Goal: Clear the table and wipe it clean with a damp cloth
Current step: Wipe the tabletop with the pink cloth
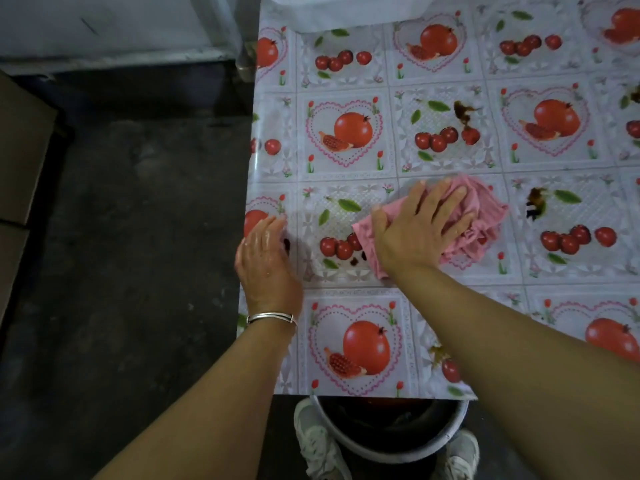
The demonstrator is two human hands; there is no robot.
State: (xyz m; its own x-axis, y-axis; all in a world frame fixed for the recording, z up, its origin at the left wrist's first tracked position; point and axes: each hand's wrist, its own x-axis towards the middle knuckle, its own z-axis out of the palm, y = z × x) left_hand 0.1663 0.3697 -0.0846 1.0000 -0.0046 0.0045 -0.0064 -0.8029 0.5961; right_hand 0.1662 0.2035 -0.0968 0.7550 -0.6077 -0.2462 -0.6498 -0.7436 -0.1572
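Note:
A pink cloth (pixel 485 216) lies bunched on the table (pixel 346 168), which has a fruit-patterned oilcloth on it. My right hand (pixel 419 226) presses flat on the cloth with fingers spread. My left hand (pixel 266 258) rests flat near the table's left edge, a silver bangle on its wrist. Dark brown stains sit on the oilcloth: one (pixel 465 112) beyond the cloth, one (pixel 535 202) to its right, and small spots (pixel 356 259) just left of the cloth.
A white tub (pixel 346 12) stands at the table's far edge. Below the near edge a round basin (pixel 391 445) sits on the floor between my two shoes. Dark floor lies to the left, with a cardboard box (pixel 20 150) at the far left.

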